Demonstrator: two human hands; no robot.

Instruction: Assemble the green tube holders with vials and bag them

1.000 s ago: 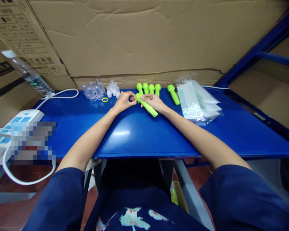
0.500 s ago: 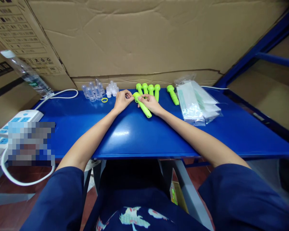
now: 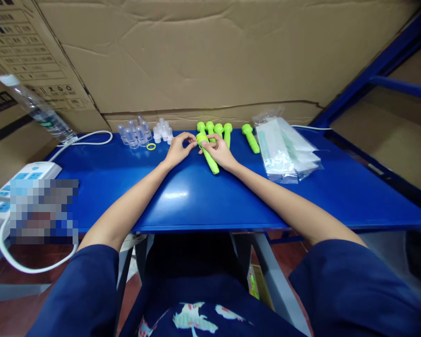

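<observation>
The left hand (image 3: pixel 177 149) has thumb and forefinger pinched together at the flared head of a green plastic piece (image 3: pixel 207 154). The right hand (image 3: pixel 222 152) has its fingers curled over the shaft, holding the piece low over the blue bench (image 3: pixel 196 196). Since a second ago the piece has swung from a flat slant to a steeper one. Its tail has drawn in toward the person, and both hands have shifted slightly away from the body. The work looks centred on the head end; whether anything small sits between the left fingertips, I cannot tell.

Just behind the piece is a row of matching green pieces (image 3: pixel 219 130), with one more (image 3: pixel 250 138) to its right. Further right are clear plastic bags (image 3: pixel 284 147). Left of the piece lie a yellow ring (image 3: pixel 151 146), white caps (image 3: pixel 162 132) and clear vials (image 3: pixel 133 135). Far left are a white cable (image 3: pixel 87 137), a power strip (image 3: pixel 35 169) and a water bottle (image 3: pixel 35 110). On the near side of the piece the bench is bare to its front edge. A cardboard wall (image 3: pixel 214 61) closes the far side.
</observation>
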